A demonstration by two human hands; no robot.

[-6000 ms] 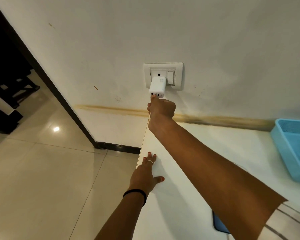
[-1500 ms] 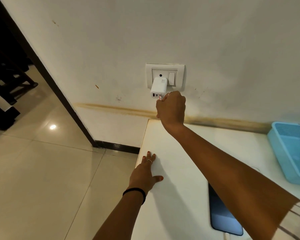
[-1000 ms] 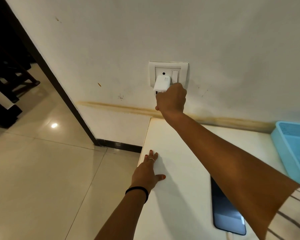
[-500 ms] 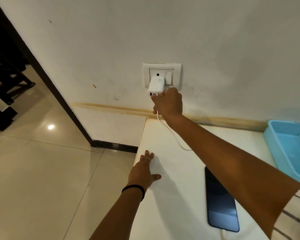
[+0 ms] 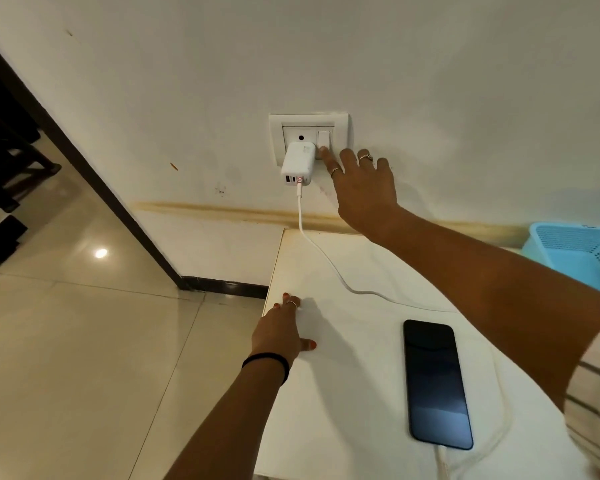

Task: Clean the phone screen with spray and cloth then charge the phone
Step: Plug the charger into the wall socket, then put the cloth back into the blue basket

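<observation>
A dark phone (image 5: 435, 384) lies face up on the white table (image 5: 343, 393), with a white cable (image 5: 329, 265) running from its near end up to a white charger (image 5: 298, 164) plugged into the wall socket plate (image 5: 309, 121). My right hand (image 5: 364, 188) is spread open against the wall, its index fingertip on the white switch (image 5: 324, 140) beside the charger. My left hand (image 5: 281, 332) rests flat on the table's left edge, fingers apart, holding nothing.
A light blue plastic basket (image 5: 582, 252) stands at the table's far right against the wall. Left of the table the tiled floor (image 5: 84, 341) drops away, with a dark door frame (image 5: 94, 181) and dark furniture beyond.
My right hand has let go of the cable plug at the charger's underside, opened, and moved up and right to the switch. The cable now hangs from the charger. The left hand has stayed put.
</observation>
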